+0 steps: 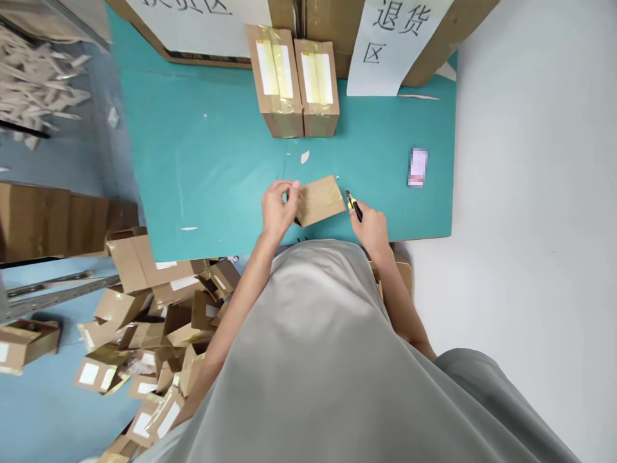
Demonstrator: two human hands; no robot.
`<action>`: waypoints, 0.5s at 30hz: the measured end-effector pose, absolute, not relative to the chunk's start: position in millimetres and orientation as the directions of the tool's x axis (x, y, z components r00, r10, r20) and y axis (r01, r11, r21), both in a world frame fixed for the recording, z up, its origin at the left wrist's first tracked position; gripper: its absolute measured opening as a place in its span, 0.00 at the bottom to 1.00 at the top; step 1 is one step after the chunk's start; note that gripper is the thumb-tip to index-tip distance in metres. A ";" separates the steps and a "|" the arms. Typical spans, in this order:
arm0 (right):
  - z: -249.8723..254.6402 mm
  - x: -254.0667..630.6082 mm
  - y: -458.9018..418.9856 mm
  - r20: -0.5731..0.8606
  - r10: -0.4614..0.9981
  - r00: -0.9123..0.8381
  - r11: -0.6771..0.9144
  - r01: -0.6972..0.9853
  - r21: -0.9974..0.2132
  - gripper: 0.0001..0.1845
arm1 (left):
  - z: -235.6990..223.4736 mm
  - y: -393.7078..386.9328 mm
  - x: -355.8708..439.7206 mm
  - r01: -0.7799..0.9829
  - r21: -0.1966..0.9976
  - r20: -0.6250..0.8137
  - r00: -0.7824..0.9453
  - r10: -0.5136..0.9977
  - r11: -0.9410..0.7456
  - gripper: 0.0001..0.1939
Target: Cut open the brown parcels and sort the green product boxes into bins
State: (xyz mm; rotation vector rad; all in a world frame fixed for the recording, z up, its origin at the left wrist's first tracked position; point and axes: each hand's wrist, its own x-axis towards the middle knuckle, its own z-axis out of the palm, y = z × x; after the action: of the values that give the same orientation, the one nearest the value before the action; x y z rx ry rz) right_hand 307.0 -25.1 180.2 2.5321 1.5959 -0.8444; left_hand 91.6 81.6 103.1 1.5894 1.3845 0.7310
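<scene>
A small brown cardboard box (pixel 320 200) with clear tape on it is near the front edge of the green-topped table (pixel 202 154). My left hand (pixel 280 207) grips the box at its left end, thumb and fingers closed there. Just off the box's right end, my right hand (pixel 370 227) is wrapped round a yellow and black box cutter (pixel 355 206). The cutter's tip points up and left and appears apart from the cardboard. The box's contents cannot be seen.
Two taped boxes (pixel 318 83) stand side by side at the table's back, before larger cartons with paper signs (pixel 385 45). A phone-like item (pixel 417 168), blurred out, lies at right. Opened boxes (pixel 164 334) are heaped on the floor at left. A white wall (pixel 530 193) borders the right.
</scene>
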 end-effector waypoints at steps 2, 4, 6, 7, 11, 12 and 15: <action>179.0 307.3 -22.5 -0.466 0.827 0.315 -0.469 0.844 -0.261 0.23 | 105.5 74.8 108.6 0.474 0.874 -0.060 0.322 0.945 -0.106 0.20; 178.5 306.8 -19.7 -0.469 0.832 0.296 -0.456 0.846 -0.276 0.23 | 104.4 67.7 123.5 0.476 0.854 -0.036 0.457 0.888 -0.211 0.25; 179.1 305.7 -17.0 -0.470 0.838 0.278 -0.444 0.847 -0.291 0.22 | 100.6 62.6 132.8 0.480 0.833 -0.042 0.552 0.833 -0.276 0.28; 179.8 304.9 -15.8 -0.472 0.839 0.272 -0.441 0.847 -0.296 0.22 | 98.4 61.3 135.1 0.484 0.824 -0.050 0.580 0.813 -0.295 0.27; 182.0 302.2 -11.1 -0.481 0.837 0.261 -0.437 0.847 -0.301 0.21 | 93.1 61.9 134.0 0.496 0.803 -0.063 0.624 0.779 -0.332 0.25; 181.9 302.0 -9.9 -0.484 0.835 0.261 -0.438 0.848 -0.299 0.21 | 93.2 62.4 133.2 0.499 0.799 -0.063 0.625 0.778 -0.336 0.25; 180.0 302.1 -6.2 -0.487 0.833 0.261 -0.437 0.851 -0.292 0.23 | 94.5 62.6 132.6 0.509 0.794 -0.069 0.618 0.783 -0.332 0.25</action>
State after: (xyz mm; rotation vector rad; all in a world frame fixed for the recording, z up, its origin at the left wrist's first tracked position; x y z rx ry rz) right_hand 302.1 -6.2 180.0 2.4714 1.6508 -0.9241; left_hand 132.6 62.6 94.5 2.0094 1.0164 0.4175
